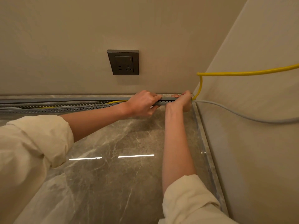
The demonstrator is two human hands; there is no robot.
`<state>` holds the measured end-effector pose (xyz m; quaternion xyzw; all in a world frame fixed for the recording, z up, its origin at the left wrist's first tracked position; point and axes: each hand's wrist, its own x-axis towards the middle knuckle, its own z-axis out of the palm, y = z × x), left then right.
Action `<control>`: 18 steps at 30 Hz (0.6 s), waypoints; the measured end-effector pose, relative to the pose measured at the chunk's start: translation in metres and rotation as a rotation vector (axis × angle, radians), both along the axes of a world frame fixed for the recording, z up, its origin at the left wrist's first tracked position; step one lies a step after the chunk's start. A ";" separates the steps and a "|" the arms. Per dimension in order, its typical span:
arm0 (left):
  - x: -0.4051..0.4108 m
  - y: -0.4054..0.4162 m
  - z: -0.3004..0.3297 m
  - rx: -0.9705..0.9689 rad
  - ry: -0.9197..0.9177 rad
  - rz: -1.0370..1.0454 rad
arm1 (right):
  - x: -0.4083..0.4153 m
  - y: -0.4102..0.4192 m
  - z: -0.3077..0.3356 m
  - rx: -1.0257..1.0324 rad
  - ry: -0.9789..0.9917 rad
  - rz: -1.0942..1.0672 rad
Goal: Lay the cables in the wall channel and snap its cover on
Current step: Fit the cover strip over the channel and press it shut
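Observation:
A grey slotted cable channel (72, 107) runs along the foot of the back wall, on a marble surface. Its grey cover (68, 100) lies along the top, still gaping from the channel on the left and closed at the right end. My left hand (142, 102) grips channel and cover together, fingers over the top and thumb beneath. My right hand (182, 101) grips the channel's right end at the corner. A yellow cable (242, 73) and a grey cable (229, 110) leave that end along the right wall. Yellow cable shows inside the open channel.
A dark wall socket (123, 62) sits on the back wall above the channel. The polished marble surface (123, 151) stretches toward me, bounded by the right wall (252, 143). Cream sleeves cover both upper forearms.

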<state>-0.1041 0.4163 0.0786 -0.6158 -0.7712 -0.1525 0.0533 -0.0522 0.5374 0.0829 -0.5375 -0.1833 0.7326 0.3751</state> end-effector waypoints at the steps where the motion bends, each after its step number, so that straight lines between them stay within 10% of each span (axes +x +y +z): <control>1: 0.000 0.000 0.000 0.001 0.005 0.001 | -0.001 0.000 0.000 0.009 -0.024 0.015; 9: -0.003 0.002 0.002 -0.018 -0.002 0.007 | -0.001 -0.002 0.001 -0.017 0.036 -0.029; 18: -0.013 0.004 0.013 -0.110 -0.185 0.003 | 0.004 -0.006 -0.016 -0.039 0.529 0.020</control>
